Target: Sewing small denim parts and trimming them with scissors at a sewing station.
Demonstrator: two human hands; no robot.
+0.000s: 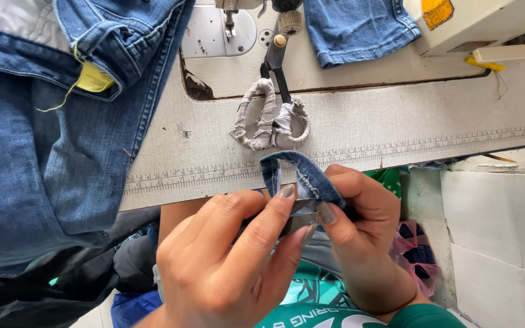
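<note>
both hands meet at the table edge: left hand (226, 255) fingers pinched on a small metal tool (299, 220), right hand (360, 218) clamped on a curled denim strip (302, 173), near cloth-wrapped scissors (271, 112).

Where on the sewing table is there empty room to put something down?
The table is bare to the right of the scissors, between the machine base and the printed ruler. A smaller bare patch lies between the scissors and the jeans. It's crowded near both hands.
</note>
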